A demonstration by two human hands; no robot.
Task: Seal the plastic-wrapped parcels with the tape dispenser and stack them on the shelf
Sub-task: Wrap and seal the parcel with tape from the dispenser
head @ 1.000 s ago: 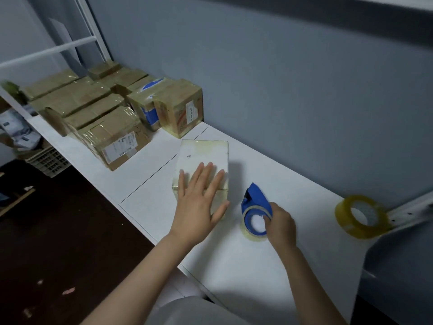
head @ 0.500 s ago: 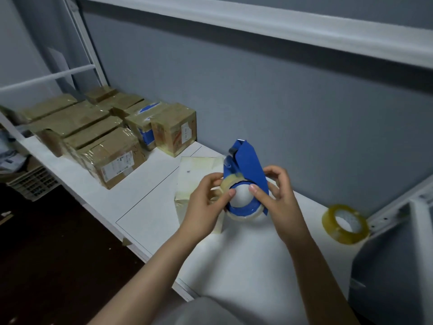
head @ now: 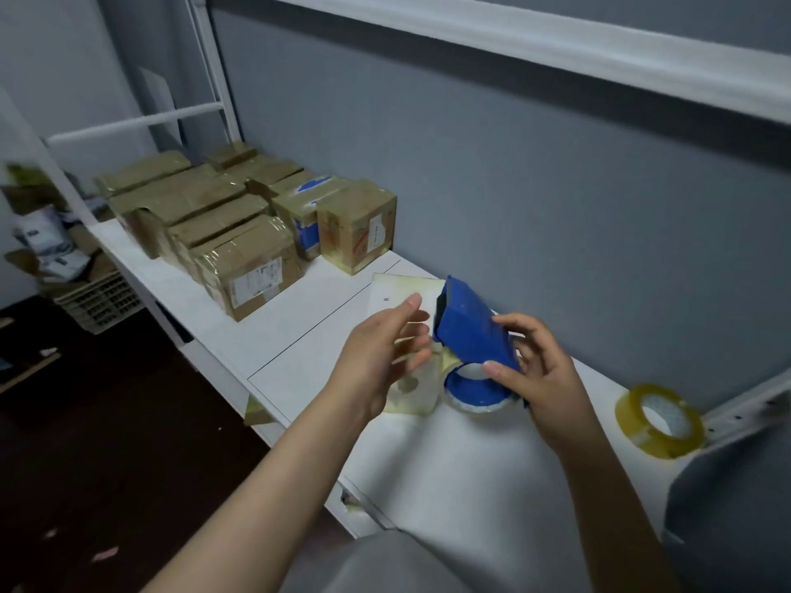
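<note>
Here, right hand (head: 543, 378) grips dispenser (head: 471, 331); left hand (head: 376, 357), relaxed, should draw tape (head: 475, 407) straight and flat onto parcel (head: 402, 288).

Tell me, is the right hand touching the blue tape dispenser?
Touching. The head view shows the right hand holding the blue tape dispenser, thumb on its front, fingers curled over its back.

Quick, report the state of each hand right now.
Left hand: open, fingers fairly straight, gripping nothing that shows.
Right hand: holding the blue tape dispenser, fingers curled round it.
</note>
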